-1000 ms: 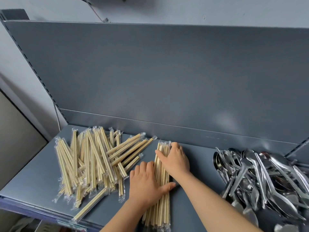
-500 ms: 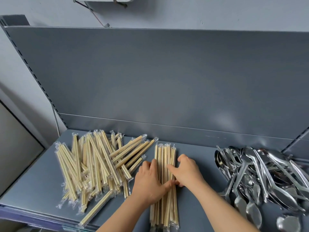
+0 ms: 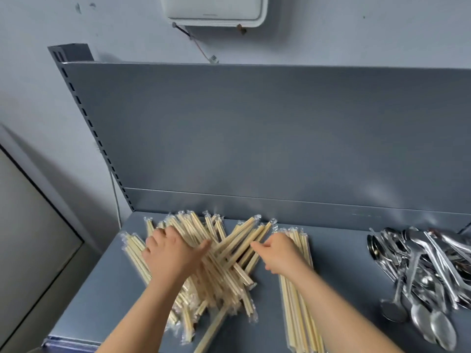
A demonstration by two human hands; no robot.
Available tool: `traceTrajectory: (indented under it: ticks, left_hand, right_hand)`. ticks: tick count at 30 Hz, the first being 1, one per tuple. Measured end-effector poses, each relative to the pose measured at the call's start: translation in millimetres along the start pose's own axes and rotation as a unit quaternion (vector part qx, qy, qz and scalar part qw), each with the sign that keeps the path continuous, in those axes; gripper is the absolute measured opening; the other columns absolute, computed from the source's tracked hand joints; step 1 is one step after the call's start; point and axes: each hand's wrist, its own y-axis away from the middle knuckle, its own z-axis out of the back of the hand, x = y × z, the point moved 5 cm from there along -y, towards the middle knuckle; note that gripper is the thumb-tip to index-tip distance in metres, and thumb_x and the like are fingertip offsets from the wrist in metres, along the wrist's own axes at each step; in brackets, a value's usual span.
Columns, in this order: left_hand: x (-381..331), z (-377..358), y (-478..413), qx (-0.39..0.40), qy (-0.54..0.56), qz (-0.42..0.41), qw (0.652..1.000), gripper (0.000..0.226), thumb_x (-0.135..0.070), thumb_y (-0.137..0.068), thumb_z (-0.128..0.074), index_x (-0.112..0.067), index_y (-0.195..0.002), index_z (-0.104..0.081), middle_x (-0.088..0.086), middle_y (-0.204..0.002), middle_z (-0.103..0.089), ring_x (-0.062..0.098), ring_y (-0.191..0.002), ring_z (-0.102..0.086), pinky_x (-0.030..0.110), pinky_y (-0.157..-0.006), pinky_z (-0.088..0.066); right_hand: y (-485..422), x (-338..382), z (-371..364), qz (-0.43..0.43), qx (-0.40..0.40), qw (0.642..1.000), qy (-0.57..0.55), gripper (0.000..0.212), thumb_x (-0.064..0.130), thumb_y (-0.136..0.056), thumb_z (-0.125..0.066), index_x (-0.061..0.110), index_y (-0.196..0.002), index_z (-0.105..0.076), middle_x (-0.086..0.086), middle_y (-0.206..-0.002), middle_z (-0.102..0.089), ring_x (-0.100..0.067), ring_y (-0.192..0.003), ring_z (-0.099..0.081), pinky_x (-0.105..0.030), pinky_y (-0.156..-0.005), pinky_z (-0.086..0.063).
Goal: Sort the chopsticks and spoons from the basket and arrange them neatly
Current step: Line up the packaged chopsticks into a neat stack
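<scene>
A grey metal shelf [image 3: 344,271] carried everything, backed by an upright grey back panel [image 3: 254,136] with a low lip along its foot. A slotted post [image 3: 86,118] ran down the panel's left edge. Behind it stood a pale blue wall [image 3: 38,93], marked with a few dark spots, and a white box [image 3: 216,8] was mounted high on it with a thin wire [image 3: 202,52] trailing down. To the far left was a beige panel [image 3: 25,238] framed in dark trim.

A loose heap of wrapped chopsticks [image 3: 229,273] lay crossed over one another on the left half of the shelf. The left hand [image 3: 170,253] rested flat on top of it, fingers [image 3: 158,240] spread wide and thumb out. Just right of the heap, a straight row of chopsticks [image 3: 298,317] ran from the panel toward the front edge. The right hand [image 3: 280,253] lay over that row's far end, its fingers partly curled with the tips at the slanted sticks of the heap; whether they pinched one could not be made out. Well apart, at the right edge, metal spoons [image 3: 420,271] sat in a jumbled pile.
</scene>
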Motion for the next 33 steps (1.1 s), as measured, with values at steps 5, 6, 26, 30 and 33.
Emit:
traceTrajectory:
  ticks: [5,6,26,30,33]
  left_hand:
    - [25.0,-17.8,-20.7,0.076,0.035,0.008,0.996,0.121,-0.092,-0.056,-0.049,-0.012,-0.143,-0.024,0.013,-0.142,-0.035,0.032,-0.131,-0.036,0.047,-0.102,-0.039]
    - [25.8,-21.6,-21.0,0.086,0.045,-0.005,0.995,0.121,-0.09,-0.057,-0.051,-0.011,-0.144,-0.023,0.013,-0.144,-0.035,0.032,-0.132,-0.036,0.047,-0.103,-0.039]
    - [47.6,-35.1,-25.9,0.131,0.381,-0.036,0.914,0.087,-0.041,-0.062,-0.087,-0.007,-0.13,-0.045,0.004,-0.11,-0.06,0.018,-0.089,-0.057,0.021,-0.064,-0.043]
    - [51.2,-39.6,-31.8,0.167,0.382,-0.016,0.909,0.059,-0.03,-0.071,-0.084,0.001,-0.113,-0.057,0.005,-0.077,-0.061,0.015,-0.062,-0.059,0.018,-0.045,-0.036]
    - [50.0,-41.1,-33.9,0.194,0.379,-0.013,0.905,0.027,-0.017,-0.076,-0.077,-0.009,-0.077,-0.051,-0.003,-0.053,-0.045,0.003,-0.033,-0.039,0.016,-0.035,-0.03]
  right_hand:
    - [-5.8,30.0,-35.7,-0.041,-0.001,0.999,0.036,0.057,0.068,-0.077,-0.056,0.018,-0.053,-0.042,0.005,-0.05,-0.047,-0.02,-0.049,-0.05,-0.026,-0.048,-0.036]
    - [-5.8,35.5,-39.2,-0.045,-0.01,0.998,0.037,0.057,0.07,-0.074,-0.057,0.018,-0.055,-0.045,0.005,-0.052,-0.05,-0.019,-0.051,-0.051,-0.026,-0.047,-0.034]
    - [-1.0,74.4,-77.8,-0.03,0.043,0.998,-0.034,0.067,0.063,-0.051,-0.078,0.013,-0.094,-0.064,-0.003,-0.085,-0.067,-0.015,-0.073,-0.063,-0.038,-0.073,-0.054]
    - [-4.5,83.0,-90.6,-0.034,0.096,0.994,-0.032,0.034,0.042,-0.059,-0.076,0.019,-0.064,-0.052,0.004,-0.06,-0.046,-0.012,-0.051,-0.046,-0.024,-0.049,-0.034]
    - [-5.0,84.2,-93.7,-0.046,0.104,0.993,-0.037,0.031,0.041,-0.062,-0.066,0.017,-0.069,-0.046,0.003,-0.064,-0.04,-0.012,-0.053,-0.04,-0.023,-0.048,-0.029]
